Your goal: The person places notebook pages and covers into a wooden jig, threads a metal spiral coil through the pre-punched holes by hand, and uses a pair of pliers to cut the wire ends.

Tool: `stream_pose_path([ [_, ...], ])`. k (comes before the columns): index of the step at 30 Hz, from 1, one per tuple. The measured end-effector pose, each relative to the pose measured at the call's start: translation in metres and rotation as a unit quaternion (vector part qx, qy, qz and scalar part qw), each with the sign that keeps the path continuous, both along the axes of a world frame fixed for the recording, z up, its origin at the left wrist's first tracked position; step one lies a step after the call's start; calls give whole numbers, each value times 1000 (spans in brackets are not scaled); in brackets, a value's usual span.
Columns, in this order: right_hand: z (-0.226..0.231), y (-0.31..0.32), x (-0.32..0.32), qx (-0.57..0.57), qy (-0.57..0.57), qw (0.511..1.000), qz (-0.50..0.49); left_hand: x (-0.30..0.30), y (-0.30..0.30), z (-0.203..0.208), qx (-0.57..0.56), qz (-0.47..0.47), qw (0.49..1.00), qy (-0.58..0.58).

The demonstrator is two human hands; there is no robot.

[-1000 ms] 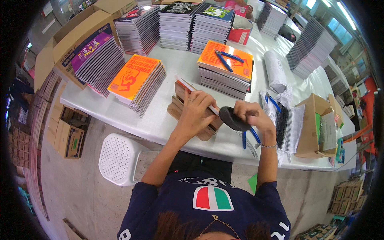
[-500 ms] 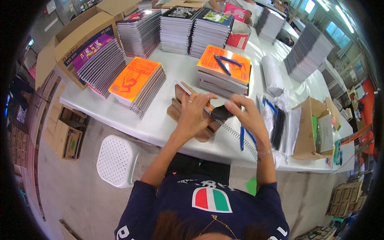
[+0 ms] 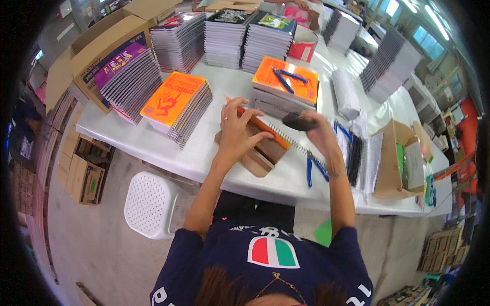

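Note:
My left hand [image 3: 236,133] grips an orange-covered notebook [image 3: 276,136], standing on edge in a wooden block holder [image 3: 256,162], fingers over the far side and thumb on the near side. A metal spiral coil [image 3: 300,147] runs along the notebook's upper edge and trails off its right end, passing under my right wrist. My right hand [image 3: 322,133] is closed on a dark, oval, flat object [image 3: 298,122], held just above and apart from the notebook; its exact kind is unclear. Blue-handled pliers [image 3: 310,171] lie below the coil, partly behind my right forearm.
Orange notebooks [image 3: 176,102] are piled at left; another pile [image 3: 286,104] ahead carries blue cutters [image 3: 284,81]. Tall notebook stacks [image 3: 222,41] line the back. At right are black coils [image 3: 353,160], a wrapped roll [image 3: 346,97] and a cardboard box [image 3: 390,166]. Another person's hands show at the far side.
My right hand has lifted away from the notebook to the right with the dark object. My left hand has shifted slightly, and more of the notebook's edge and coil shows.

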State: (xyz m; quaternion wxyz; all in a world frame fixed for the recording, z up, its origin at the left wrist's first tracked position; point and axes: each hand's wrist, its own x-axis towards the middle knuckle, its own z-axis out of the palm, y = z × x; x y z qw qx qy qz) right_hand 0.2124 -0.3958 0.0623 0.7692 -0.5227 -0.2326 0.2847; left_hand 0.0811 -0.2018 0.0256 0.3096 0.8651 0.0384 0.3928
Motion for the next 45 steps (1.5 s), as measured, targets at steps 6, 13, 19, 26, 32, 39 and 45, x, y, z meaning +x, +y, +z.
stream_pose_path([
  [6, 4, 17, 12, -185, -211, 959, 33, 5, 18, -2, -6, 22, 999, -26],
  [13, -21, 31, 25, -303, -632, 709, -80, 8, 28, -9, -94, -26, 995, -7],
  [19, 9, 26, 1, -157, -320, 932, 63, 5, 30, -11, -82, -29, 996, -12],
  [26, 2, 38, 25, -179, -355, 918, -7, 6, 35, -9, -106, -23, 993, -44],
  [32, -28, 42, 52, -375, -611, 692, -81, 4, 36, -6, -107, -36, 993, -45],
  [39, -34, 63, 29, -371, -413, 831, 24, 5, 48, -14, -114, -62, 991, -21],
  [45, -79, 17, 31, -250, -300, 907, 159, 14, 47, -22, -355, -165, 919, -52],
])
